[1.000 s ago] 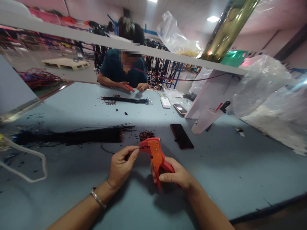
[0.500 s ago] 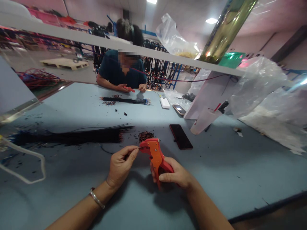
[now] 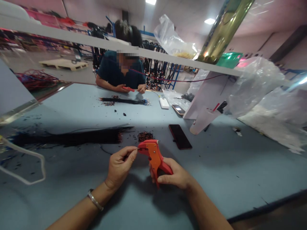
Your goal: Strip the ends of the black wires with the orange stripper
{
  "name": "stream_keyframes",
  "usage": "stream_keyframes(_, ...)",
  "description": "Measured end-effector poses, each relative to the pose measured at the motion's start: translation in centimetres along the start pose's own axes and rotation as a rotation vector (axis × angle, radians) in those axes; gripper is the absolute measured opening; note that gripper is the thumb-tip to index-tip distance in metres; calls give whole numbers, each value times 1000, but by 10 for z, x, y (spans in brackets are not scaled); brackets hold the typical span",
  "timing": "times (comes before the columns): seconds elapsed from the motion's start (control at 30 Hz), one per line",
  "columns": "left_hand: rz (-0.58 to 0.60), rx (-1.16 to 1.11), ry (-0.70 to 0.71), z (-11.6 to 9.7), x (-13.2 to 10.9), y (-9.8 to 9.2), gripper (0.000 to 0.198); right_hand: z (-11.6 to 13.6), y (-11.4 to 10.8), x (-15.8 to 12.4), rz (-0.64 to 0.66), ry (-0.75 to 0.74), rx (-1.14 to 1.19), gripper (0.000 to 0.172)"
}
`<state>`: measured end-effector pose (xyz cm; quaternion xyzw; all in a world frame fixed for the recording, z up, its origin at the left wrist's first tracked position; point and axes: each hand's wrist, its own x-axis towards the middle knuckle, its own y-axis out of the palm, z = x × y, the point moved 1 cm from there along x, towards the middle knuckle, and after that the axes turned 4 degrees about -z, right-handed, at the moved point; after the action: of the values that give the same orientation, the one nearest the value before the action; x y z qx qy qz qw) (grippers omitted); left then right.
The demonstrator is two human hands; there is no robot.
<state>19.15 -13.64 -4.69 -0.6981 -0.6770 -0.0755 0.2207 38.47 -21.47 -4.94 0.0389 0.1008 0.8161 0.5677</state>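
Observation:
My right hand (image 3: 171, 175) is wrapped round the handles of a red and orange wire stripper (image 3: 153, 155), held upright over the table. Thumb and forefinger of my left hand (image 3: 122, 164) pinch a thin black wire (image 3: 137, 149), whose tip is at the stripper's jaws; most of the wire is hidden by the fingers. Behind my left hand lies a long bundle of black wires (image 3: 79, 136), with coppery ends on its right. A small heap of cut wire bits (image 3: 145, 136) sits just beyond the stripper's head.
A dark phone (image 3: 180, 136) lies right of the stripper. Further right a white cup (image 3: 203, 121) leans by the shelf's upright panel. Across the table a person (image 3: 121, 68) holds a red tool near another wire bundle (image 3: 124, 100). A shelf edge (image 3: 153, 52) crosses above; plastic bags hang at right.
The stripper and both hands have shifted very slightly left in view, as has the whole scene. The gap in the stripper's jaws looks a little wider. Both grips are the same.

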Motion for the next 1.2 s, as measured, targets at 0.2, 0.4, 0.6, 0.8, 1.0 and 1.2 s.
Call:
stream_keyframes(0.2, -15, -22, -24, -2, 1, 0, 19, -2, 2, 3, -9, -5, -34, 45)
stream_keyframes(0.4, -23, -27, -40, -1, 2, 0, 18, -5, 5, 4, -17, -12, 0, 44)
stream_keyframes(0.6, -29, -46, -68, 2, 2, 1, 20, -5, 4, 5, -9, -34, 18, 46)
stream_keyframes(0.8, -12, -85, -95, 5, 2, 1, 19, -5, 5, 5, -10, -39, 19, 45)
stream_keyframes(1.0, -12, -126, -119, 6, 3, 2, 19, -4, 7, 4, -16, -30, 26, 46)
stream_keyframes(1.2, -6, -101, -82, 3, 3, 1, 19, -6, 4, 4, 2, -32, 62, 44)
